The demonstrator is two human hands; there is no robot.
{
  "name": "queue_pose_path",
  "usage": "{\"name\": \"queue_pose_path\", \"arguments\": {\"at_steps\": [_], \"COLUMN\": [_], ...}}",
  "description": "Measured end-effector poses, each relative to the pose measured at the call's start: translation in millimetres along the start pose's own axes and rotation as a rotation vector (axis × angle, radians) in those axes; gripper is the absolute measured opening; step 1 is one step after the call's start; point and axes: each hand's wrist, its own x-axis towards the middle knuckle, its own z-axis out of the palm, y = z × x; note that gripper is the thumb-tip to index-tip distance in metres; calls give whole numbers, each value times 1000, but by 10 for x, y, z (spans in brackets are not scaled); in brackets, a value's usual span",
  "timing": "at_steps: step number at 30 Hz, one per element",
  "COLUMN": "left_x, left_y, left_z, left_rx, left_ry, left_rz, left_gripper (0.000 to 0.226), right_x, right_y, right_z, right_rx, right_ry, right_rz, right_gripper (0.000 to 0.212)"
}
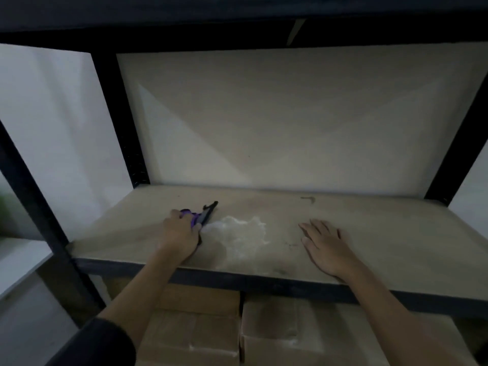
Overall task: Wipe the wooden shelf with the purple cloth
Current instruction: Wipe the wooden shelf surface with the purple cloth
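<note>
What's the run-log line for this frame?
phase: wipe | left hand: grips purple cloth on wooden shelf | right hand: flat on shelf, empty | white patch: between hands | below: cardboard boxes

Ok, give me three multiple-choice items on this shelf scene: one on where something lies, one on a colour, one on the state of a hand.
1. Where is the white patch on the wooden shelf?
A. between the left hand and the right hand
B. in the back right corner
C. left of both hands

2. What colour is the cloth that the left hand grips?
A. green
B. yellow
C. purple

3. How is the right hand?
A. curled in a fist
B. flat on the shelf, fingers straight
C. pinching the cloth

Answers:
1 A: the patch lies between the two hands, towards the front edge.
2 C: purple shows beyond the left hand, beside a black part.
3 B: its palm lies down on the board and it holds nothing.
</note>
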Motion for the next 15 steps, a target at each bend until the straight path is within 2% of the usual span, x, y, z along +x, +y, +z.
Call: {"name": "queue_pose_path", "arguments": {"at_steps": [4,6,8,10,13,15], "left_x": [-51,160,388,503,487,396], "left_y": [89,-50,-222,-273,-111,17], "left_z": [-90,-130,-119,-26,116,148], "left_rx": [-252,-326,-274,-142,41,70], "left_ry": [-80,63,169,135,116,79], "left_rz": [188,152,22,-50,-15,34], "left_gripper": [18,19,21,30,35,37], "right_x": [-8,5,17,24,27,17], "right_y": [14,16,14,17,20,19], "right_z": [21,25,21,19,19,26], "right_rx": [-15,-22,-28,-31,-43,-40], "right_ry": [17,16,10,12,18,11], "right_rz": [-11,-13,-9,-1,4,8], "right_gripper": [46,46,46,46,46,47]}}
